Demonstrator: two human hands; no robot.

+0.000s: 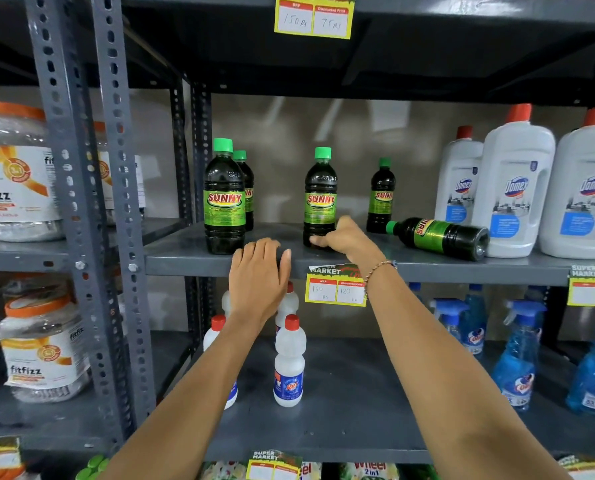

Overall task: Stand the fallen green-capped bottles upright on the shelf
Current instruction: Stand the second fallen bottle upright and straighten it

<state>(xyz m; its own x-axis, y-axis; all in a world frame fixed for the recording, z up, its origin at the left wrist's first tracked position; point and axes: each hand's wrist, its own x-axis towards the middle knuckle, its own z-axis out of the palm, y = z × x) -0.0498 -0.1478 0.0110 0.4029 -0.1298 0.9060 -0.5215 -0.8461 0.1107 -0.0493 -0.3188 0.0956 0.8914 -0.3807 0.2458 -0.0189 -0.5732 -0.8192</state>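
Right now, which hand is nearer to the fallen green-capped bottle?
Right. The right hand grips an upright bottle just left of the fallen bottle; the left hand rests farther left on the shelf edge.

white Domex jugs (pixel 517 188) right | fitfizz jars (pixel 15 174) left | blue spray bottles (pixel 517 355) below

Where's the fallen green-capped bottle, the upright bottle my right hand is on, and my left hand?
fallen bottle (pixel 438 237), head view, on its label.
upright bottle (pixel 320 199), head view, on its label.
left hand (pixel 258 278), head view, back of hand.
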